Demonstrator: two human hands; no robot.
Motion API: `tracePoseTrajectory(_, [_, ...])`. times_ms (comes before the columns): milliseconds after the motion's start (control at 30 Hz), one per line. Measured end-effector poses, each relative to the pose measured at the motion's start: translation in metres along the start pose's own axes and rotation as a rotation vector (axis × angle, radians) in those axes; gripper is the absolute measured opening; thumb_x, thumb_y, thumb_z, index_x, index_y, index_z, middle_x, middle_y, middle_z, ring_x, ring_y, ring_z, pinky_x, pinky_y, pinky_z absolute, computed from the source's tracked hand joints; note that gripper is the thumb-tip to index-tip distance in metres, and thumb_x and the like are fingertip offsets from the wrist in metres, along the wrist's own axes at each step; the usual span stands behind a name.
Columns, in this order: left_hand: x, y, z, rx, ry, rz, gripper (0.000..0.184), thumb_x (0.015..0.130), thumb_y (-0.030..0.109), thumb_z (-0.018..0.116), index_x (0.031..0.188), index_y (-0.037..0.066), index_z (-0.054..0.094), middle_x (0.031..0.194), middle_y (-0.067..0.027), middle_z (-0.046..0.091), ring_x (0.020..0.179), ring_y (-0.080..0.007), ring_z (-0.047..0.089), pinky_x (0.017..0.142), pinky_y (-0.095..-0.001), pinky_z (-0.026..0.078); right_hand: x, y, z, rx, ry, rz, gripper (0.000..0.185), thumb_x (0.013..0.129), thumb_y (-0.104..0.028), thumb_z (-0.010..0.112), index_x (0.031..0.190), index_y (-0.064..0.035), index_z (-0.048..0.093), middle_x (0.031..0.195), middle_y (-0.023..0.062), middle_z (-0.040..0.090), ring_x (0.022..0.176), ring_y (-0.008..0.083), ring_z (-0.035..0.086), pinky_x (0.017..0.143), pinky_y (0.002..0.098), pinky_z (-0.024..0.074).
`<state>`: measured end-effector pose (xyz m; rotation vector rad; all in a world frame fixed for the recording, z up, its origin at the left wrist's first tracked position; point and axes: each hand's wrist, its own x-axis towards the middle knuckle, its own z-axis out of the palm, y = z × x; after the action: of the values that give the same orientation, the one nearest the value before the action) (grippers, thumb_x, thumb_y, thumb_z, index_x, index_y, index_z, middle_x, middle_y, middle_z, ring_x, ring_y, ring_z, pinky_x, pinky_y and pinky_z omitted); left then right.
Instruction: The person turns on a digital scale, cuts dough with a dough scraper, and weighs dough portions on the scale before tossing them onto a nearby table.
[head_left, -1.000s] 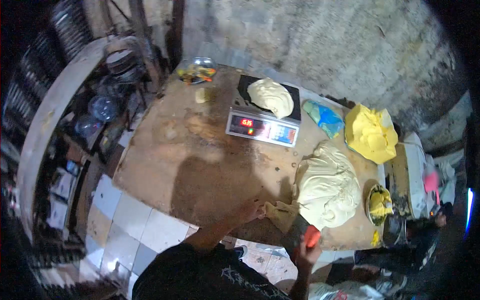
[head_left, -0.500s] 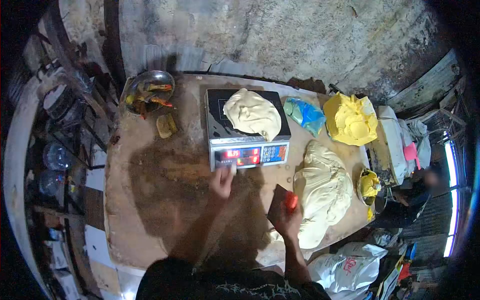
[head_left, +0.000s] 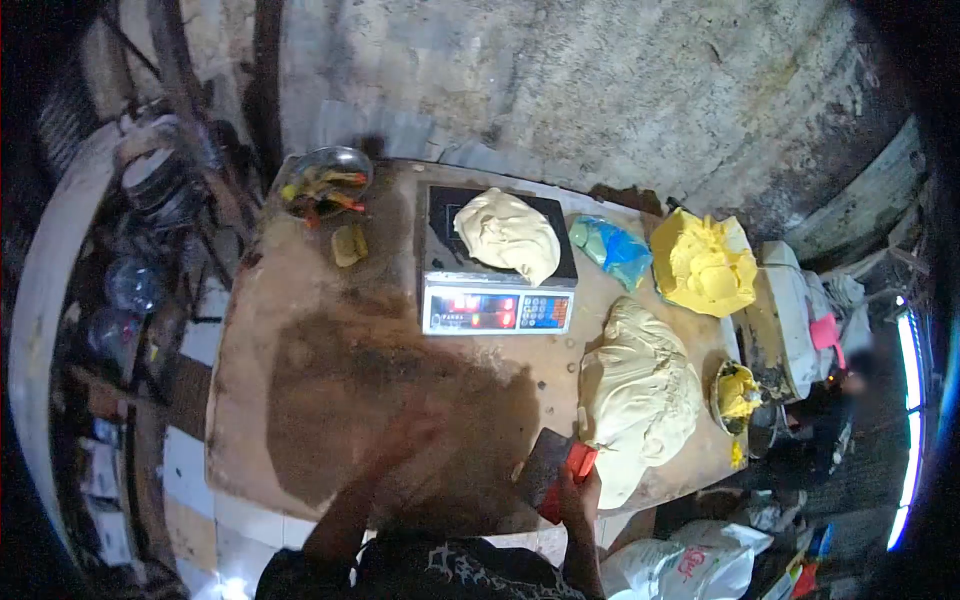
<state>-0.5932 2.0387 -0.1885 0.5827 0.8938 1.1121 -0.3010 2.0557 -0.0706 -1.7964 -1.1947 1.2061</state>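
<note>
In my right hand (head_left: 581, 495) is a dough scraper (head_left: 545, 468) with a dark flat blade and a red handle, beside the lower left edge of a large pale dough mound (head_left: 640, 385). My left hand (head_left: 418, 428), smeared by motion, is over the shaded middle of the table in front of the scale; its fingers do not show clearly. A digital scale (head_left: 500, 310) with lit red digits carries a smaller lump of dough (head_left: 508, 235) on its black platform.
Behind the large dough are a blue-green plastic bag (head_left: 612, 250) and a block of yellow fat (head_left: 704, 265). A small bowl (head_left: 719, 398) of yellow stuff stands at the table's right edge. Far left sit a metal bowl (head_left: 362, 185) with tools and a yellowish block (head_left: 349, 244).
My left hand has drawn back from the scale's front panel toward my body. My right hand and the scraper have moved closer to me, down along the dough. The view has shifted slightly.
</note>
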Motion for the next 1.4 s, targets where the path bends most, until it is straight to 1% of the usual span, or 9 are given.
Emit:
tracePoseTrajectory(67, [-0.069, -0.043, 0.034, 1.02, 0.302, 0.012, 0.032, 0.088, 0.03, 0.05, 0.11, 0.008, 0.056, 0.116, -0.0131, 0.051, 0.114, -0.028, 0.043, 0.098, -0.0406, 0.032, 0.009, 0.052, -0.012, 0.026, -0.038, -0.026, 0.022, 0.08, -0.011, 0.059, 0.099, -0.0009, 0.052, 0.078, 0.0033, 0.056, 0.068, 0.0116, 0.052, 0.06, 0.027, 0.0436])
tracePoseTrajectory(167, [-0.117, -0.106, 0.048, 0.335, 0.399, 0.001, 0.029, 0.087, 0.025, 0.05, 0.108, 0.007, 0.057, 0.116, -0.0138, 0.051, 0.109, -0.0298, 0.047, 0.095, -0.04, 0.034, 0.016, 0.103, -0.018, 0.079, -0.182, -0.091, 0.016, 0.079, -0.011, 0.061, 0.093, -0.0052, 0.055, 0.074, 0.0011, 0.055, 0.063, 0.0108, 0.051, 0.057, 0.0269, 0.0433])
tracePoseTrajectory(400, [-0.137, -0.115, 0.029, 0.991, 0.659, 0.366, 0.027, 0.081, 0.019, 0.053, 0.103, 0.006, 0.058, 0.1, -0.012, 0.058, 0.096, -0.0231, 0.055, 0.081, -0.0357, 0.043, 0.014, 0.103, 0.008, 0.059, -0.284, -0.291, 0.009, 0.08, -0.011, 0.059, 0.081, -0.0056, 0.052, 0.07, -0.0006, 0.052, 0.061, 0.009, 0.048, 0.054, 0.0262, 0.0405])
tracePoseTrajectory(500, [-0.056, -0.164, 0.031, 0.319, 0.346, 0.139, 0.024, 0.082, 0.018, 0.052, 0.101, 0.005, 0.057, 0.088, -0.0122, 0.061, 0.083, -0.0276, 0.059, 0.077, -0.0411, 0.044, 0.014, 0.067, -0.002, -0.049, 0.001, -0.159, 0.009, 0.081, -0.011, 0.058, 0.079, -0.0062, 0.051, 0.068, -0.0004, 0.051, 0.061, 0.0089, 0.047, 0.053, 0.0259, 0.0393])
tracePoseTrajectory(733, [0.035, -0.116, 0.104, 1.513, 0.138, 0.771, 0.026, 0.081, 0.015, 0.053, 0.102, -0.001, 0.054, 0.079, -0.0144, 0.059, 0.072, -0.0315, 0.057, 0.07, -0.04, 0.046, 0.067, 0.068, -0.008, -0.043, -0.055, -0.233, 0.016, 0.081, -0.006, 0.056, 0.095, -0.0016, 0.049, 0.078, 0.0007, 0.053, 0.067, 0.0087, 0.049, 0.058, 0.0247, 0.0415])
tracePoseTrajectory(867, [0.051, -0.092, 0.076, 1.43, -0.035, 0.589, 0.026, 0.079, 0.014, 0.053, 0.1, 0.0, 0.056, 0.084, -0.0135, 0.058, 0.078, -0.0303, 0.056, 0.074, -0.0397, 0.045, 0.1, 0.075, 0.007, -0.018, -0.124, -0.272, 0.028, 0.081, -0.008, 0.057, 0.107, 0.0019, 0.051, 0.096, 0.0107, 0.058, 0.088, 0.0158, 0.055, 0.073, 0.0287, 0.0465])
tracePoseTrajectory(1100, [0.081, -0.172, 0.112, 1.322, -0.235, 0.501, 0.025, 0.075, 0.014, 0.053, 0.096, 0.001, 0.058, 0.092, -0.0121, 0.057, 0.088, -0.0282, 0.053, 0.08, -0.0392, 0.042, 0.078, 0.046, -0.016, -0.59, 0.129, -0.235, 0.023, 0.08, -0.012, 0.058, 0.099, -0.0006, 0.052, 0.078, 0.0016, 0.056, 0.067, 0.0118, 0.051, 0.062, 0.0259, 0.0438])
tracePoseTrajectory(1333, [0.035, -0.171, 0.076, 0.906, -0.218, 0.453, 0.021, 0.075, 0.016, 0.054, 0.093, 0.006, 0.058, 0.095, -0.0096, 0.056, 0.087, -0.0279, 0.054, 0.078, -0.0393, 0.045, 0.002, 0.01, 0.016, -0.147, 0.22, 0.034, 0.024, 0.077, -0.017, 0.059, 0.094, -0.0017, 0.057, 0.078, 0.0129, 0.061, 0.072, 0.0178, 0.057, 0.063, 0.0329, 0.0464])
tracePoseTrajectory(1400, [0.038, -0.172, 0.074, 1.368, -0.164, 0.574, 0.018, 0.077, 0.018, 0.054, 0.089, 0.006, 0.059, 0.09, -0.0097, 0.057, 0.081, -0.028, 0.055, 0.073, -0.0383, 0.047, -0.007, 0.011, 0.042, -0.432, 0.107, -0.039, 0.026, 0.078, -0.024, 0.059, 0.092, -0.0022, 0.055, 0.076, 0.0153, 0.061, 0.074, 0.0246, 0.06, 0.063, 0.0355, 0.0469])
